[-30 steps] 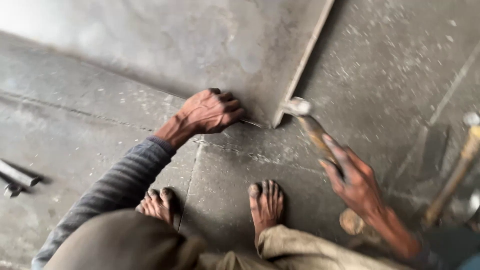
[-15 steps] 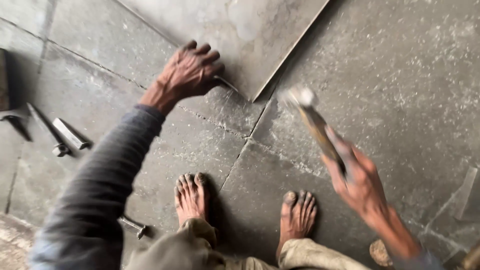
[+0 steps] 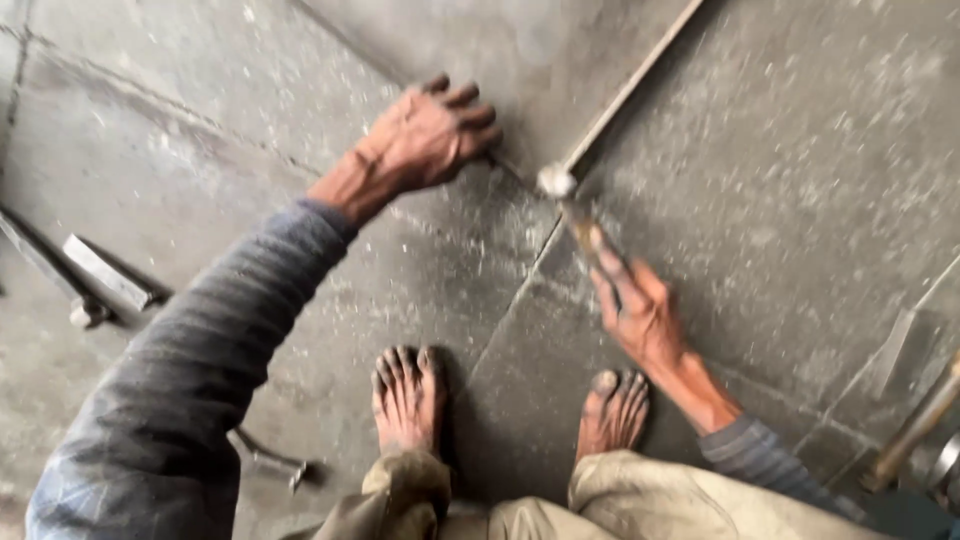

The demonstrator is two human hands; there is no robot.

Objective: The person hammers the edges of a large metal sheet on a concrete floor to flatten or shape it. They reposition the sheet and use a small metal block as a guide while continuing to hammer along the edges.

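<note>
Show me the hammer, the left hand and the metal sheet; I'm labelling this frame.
hammer [image 3: 556,181], head view, on its metal head.
left hand [image 3: 425,135], head view, back of hand.
metal sheet [image 3: 480,40], head view, bare surface.

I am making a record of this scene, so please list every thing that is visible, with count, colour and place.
hammer: one, pale head with brown handle, centre, head down at the sheet's corner
metal sheet: one, grey, top centre, lying flat
stone floor: grey slabs, everywhere
metal bars: two, grey, left edge
small tool: one, grey, lower left
wooden handle: one, brown, lower right
bare feet: two, bottom centre
left hand: pressing on the sheet
right hand: gripping the hammer handle
</note>
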